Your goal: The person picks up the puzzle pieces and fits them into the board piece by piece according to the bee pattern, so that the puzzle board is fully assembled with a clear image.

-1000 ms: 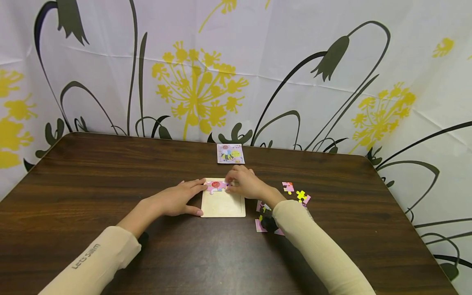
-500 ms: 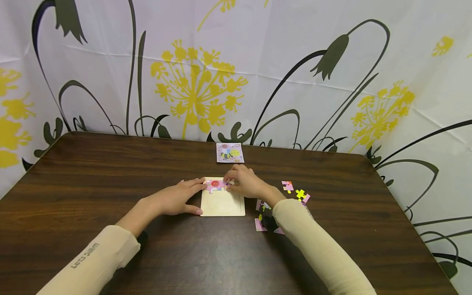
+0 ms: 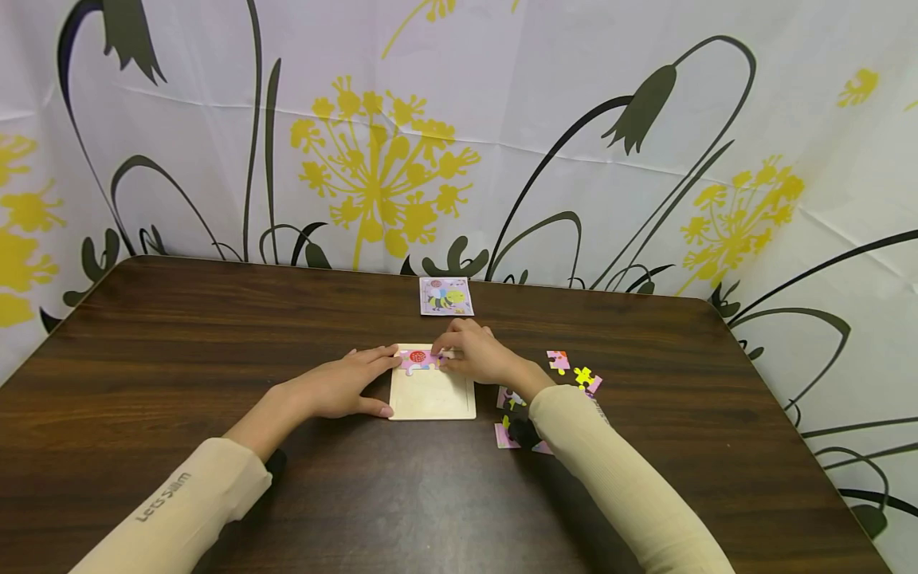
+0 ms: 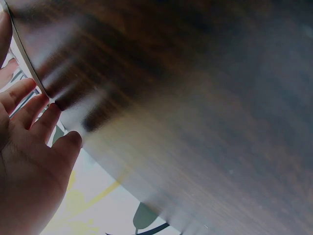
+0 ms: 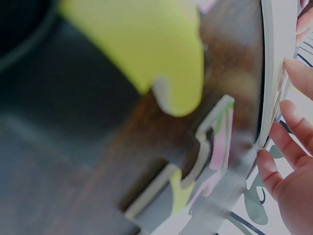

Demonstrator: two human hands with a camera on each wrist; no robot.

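Observation:
A pale wooden puzzle board (image 3: pixel 433 399) lies flat on the table, with pink puzzle pieces (image 3: pixel 407 360) along its far left edge; one bears a red round shape. My left hand (image 3: pixel 337 388) rests at the board's left side, fingers extended to the far corner and thumb at the near corner. At the far right part of the board, my right hand (image 3: pixel 476 352) pinches a puzzle piece (image 3: pixel 441 360) between thumb and curled fingers; most of that piece is hidden. Both wrist views show fingertips along the board's edge, the left hand (image 4: pixel 34 152) and the right hand (image 5: pixel 293 171).
Several loose puzzle pieces (image 3: pixel 558 360) lie right of the board, some partly covered by the right forearm. A bee picture card (image 3: pixel 446 296) lies behind the board near the table's far edge. The dark wooden table (image 3: pixel 251 319) meets a flower-printed cloth (image 3: pixel 545 80).
The fingertips of my right hand have shifted very slightly left on the board's far edge, with the piece. My left hand keeps its place; the head view has drifted a little.

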